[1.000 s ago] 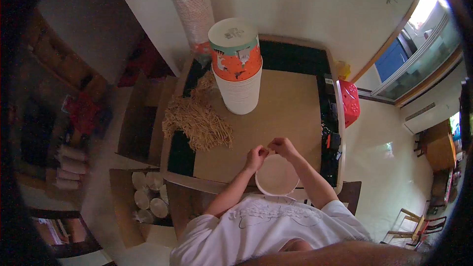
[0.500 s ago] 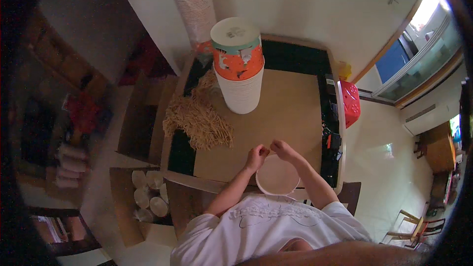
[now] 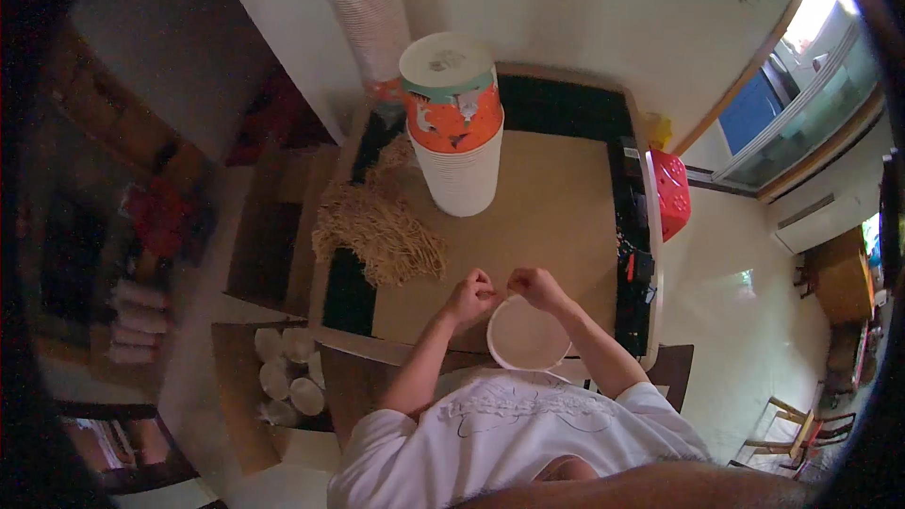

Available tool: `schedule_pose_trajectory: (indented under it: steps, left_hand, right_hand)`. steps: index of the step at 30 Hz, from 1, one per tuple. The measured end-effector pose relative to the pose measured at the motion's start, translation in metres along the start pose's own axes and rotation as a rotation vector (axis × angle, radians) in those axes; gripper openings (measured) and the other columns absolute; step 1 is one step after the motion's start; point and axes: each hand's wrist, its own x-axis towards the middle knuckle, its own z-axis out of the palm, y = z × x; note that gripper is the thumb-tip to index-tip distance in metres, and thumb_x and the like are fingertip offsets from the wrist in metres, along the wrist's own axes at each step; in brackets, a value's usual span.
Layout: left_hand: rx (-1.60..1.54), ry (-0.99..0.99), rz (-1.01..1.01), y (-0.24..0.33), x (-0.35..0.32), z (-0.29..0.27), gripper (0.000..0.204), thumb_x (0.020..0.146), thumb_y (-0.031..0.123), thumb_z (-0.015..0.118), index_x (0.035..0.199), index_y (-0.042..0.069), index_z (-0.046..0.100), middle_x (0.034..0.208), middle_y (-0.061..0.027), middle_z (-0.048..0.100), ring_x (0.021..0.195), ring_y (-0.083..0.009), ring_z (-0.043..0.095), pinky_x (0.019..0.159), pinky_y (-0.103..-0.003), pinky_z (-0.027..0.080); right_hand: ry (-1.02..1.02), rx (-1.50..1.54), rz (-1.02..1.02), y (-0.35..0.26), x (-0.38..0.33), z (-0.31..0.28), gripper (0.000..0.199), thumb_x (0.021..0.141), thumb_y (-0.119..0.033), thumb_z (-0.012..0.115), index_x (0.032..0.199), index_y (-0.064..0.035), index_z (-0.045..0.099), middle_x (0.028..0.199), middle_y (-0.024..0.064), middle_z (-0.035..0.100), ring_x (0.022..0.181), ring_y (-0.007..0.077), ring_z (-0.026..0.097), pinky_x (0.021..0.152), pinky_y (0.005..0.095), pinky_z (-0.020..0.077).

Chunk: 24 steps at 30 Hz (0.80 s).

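A white round paper tub (image 3: 530,333) lies at the table's near edge, against my shirt, its round opening facing up. At its far rim my right hand (image 3: 537,288) is closed, with the fingertips pinched together. Just left of it my left hand (image 3: 474,298) has its fingers curled in a pinch, a small gap from the right one. Whatever sits between the fingertips is too small to make out. Farther left lies a tangled heap of tan cords (image 3: 382,238). Beyond my hands stands a tall stack of nested tubs (image 3: 462,170), upside down, with an orange and green printed top one.
A cardboard sheet (image 3: 551,198) covers the dark green tabletop. Another tall stack of white tubs (image 3: 370,24) stands by the wall. Small black items (image 3: 639,269) line the right edge, beside a red basket (image 3: 669,193). On the floor at left, an open carton (image 3: 240,405) holds several tubs.
My left hand has drawn away to the left, opening a gap between the hands. My right hand has stayed at the tub's rim, and the tub has barely moved.
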Motion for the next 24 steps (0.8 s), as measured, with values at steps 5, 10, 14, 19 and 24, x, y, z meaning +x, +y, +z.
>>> schedule_pose_trajectory:
  steps: [5,10,14,19,24]
  left_hand:
    - [0.011,0.006,0.020,0.009,0.000,0.006,0.011,0.068,0.009,0.066,0.074,0.001,0.060,0.084,-0.0058,0.048,0.075,-0.0164,0.052,0.063,-0.027,0.043]
    - [0.109,0.010,0.141,0.018,0.000,0.010,0.012,0.071,0.006,0.064,0.080,0.001,0.058,0.084,-0.0081,0.051,0.073,-0.0195,0.053,0.062,-0.029,0.044]
    - [-0.012,0.059,0.086,0.014,-0.003,0.021,0.012,0.072,0.005,0.063,0.081,0.001,0.056,0.079,-0.0085,0.053,0.070,-0.0189,0.056,0.060,-0.029,0.046]
    - [-0.171,0.110,0.066,0.001,-0.007,0.031,0.009,0.077,0.006,0.061,0.082,0.001,0.055,0.075,-0.0045,0.056,0.067,-0.0129,0.057,0.056,-0.025,0.046]
    - [-0.608,-0.029,-0.470,0.008,-0.005,0.024,0.009,0.081,0.015,0.057,0.084,0.007,0.056,0.074,0.0005,0.056,0.063,-0.0087,0.053,0.057,-0.021,0.044]
  right_hand:
    - [-0.031,-0.043,0.058,0.001,0.002,0.001,0.006,0.070,-0.007,0.058,0.074,-0.0046,0.061,0.069,0.0091,0.060,0.062,0.0170,0.057,0.060,0.0289,0.0455]
    - [-0.008,-0.033,0.058,0.004,-0.001,0.002,0.006,0.070,-0.007,0.057,0.073,-0.0049,0.061,0.070,0.0091,0.059,0.065,0.0194,0.059,0.060,0.0296,0.0460]
    - [-0.031,-0.068,0.055,0.001,-0.002,0.001,0.007,0.071,-0.010,0.057,0.073,-0.0052,0.061,0.070,0.0096,0.060,0.065,0.0202,0.059,0.059,0.0304,0.0458]
    - [-0.070,-0.071,0.061,0.003,-0.001,-0.001,0.009,0.071,-0.013,0.058,0.075,-0.0050,0.061,0.069,0.0100,0.059,0.063,0.0209,0.058,0.058,0.0308,0.0453]
    - [-0.072,-0.081,0.048,0.003,-0.002,0.001,0.011,0.072,-0.014,0.057,0.076,-0.0046,0.061,0.070,0.0106,0.059,0.062,0.0208,0.057,0.057,0.0308,0.0450]
